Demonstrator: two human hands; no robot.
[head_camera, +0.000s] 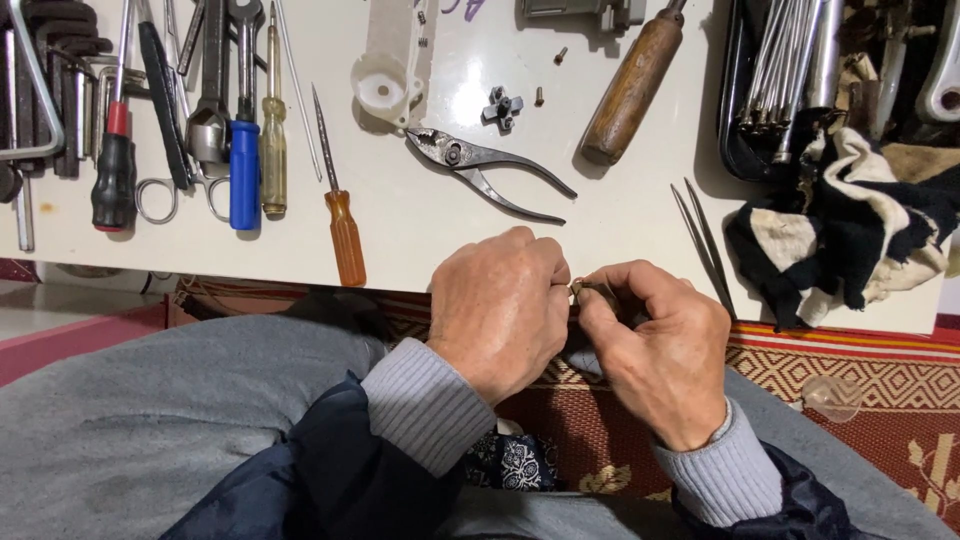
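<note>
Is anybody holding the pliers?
No, the pliers lie alone on the table, while both hands pinch a small metal part.

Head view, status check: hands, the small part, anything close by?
Left hand and right hand pinch one small metal part together at the white table's edge. Pliers and tweezers lie near, untouched.

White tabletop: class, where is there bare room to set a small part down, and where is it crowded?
Bare room on the white tabletop lies between the orange screwdriver and the pliers, and between the pliers and the tweezers. It is crowded at the left tool row and near the cloth.
</note>
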